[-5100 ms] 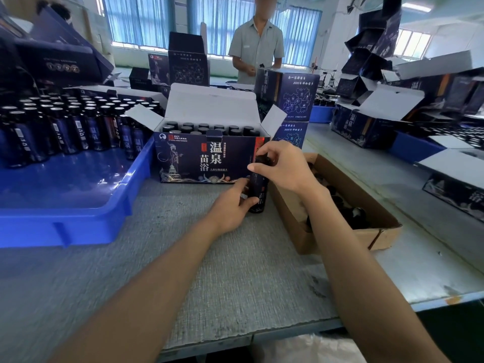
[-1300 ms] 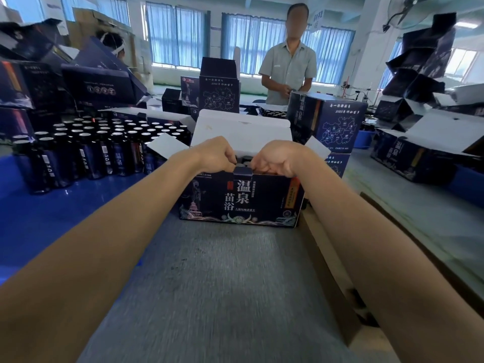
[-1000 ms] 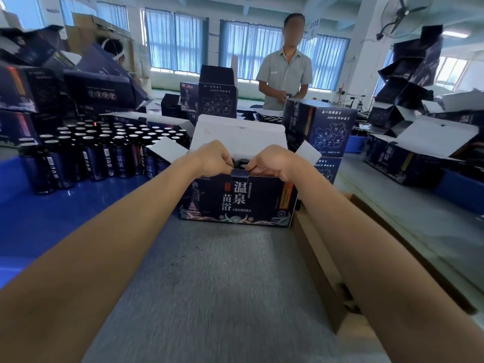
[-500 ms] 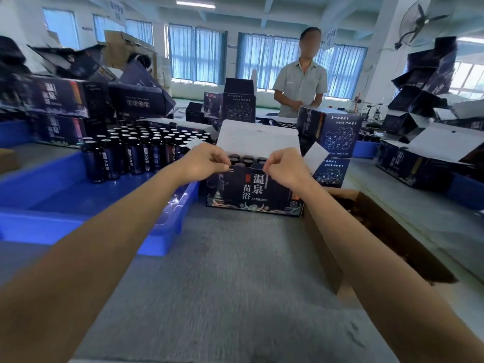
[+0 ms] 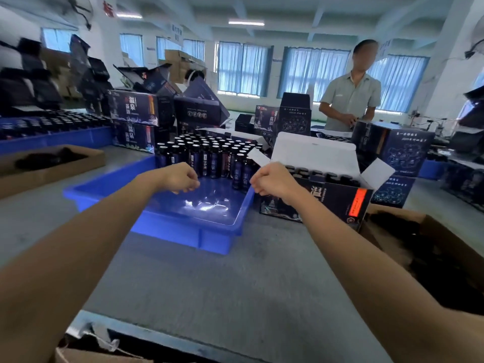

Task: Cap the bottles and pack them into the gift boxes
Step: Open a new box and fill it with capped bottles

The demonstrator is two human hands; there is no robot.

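Grey table [image 5: 262,284] | left hand [image 5: 180,178], right hand [image 5: 272,179]: curled, empty

A single wide-angle camera is riding on the person's head, facing forward and slightly down across the grey counter [image 5: 248,284]. It is sitting close above the counter's near edge, so the left grip [image 5: 180,176] and right grip [image 5: 272,179] are showing mid-frame. The blue tray [image 5: 183,231] and open gift box [image 5: 335,203] are lying just beyond them, and the windows [image 5: 243,66] are standing far behind.
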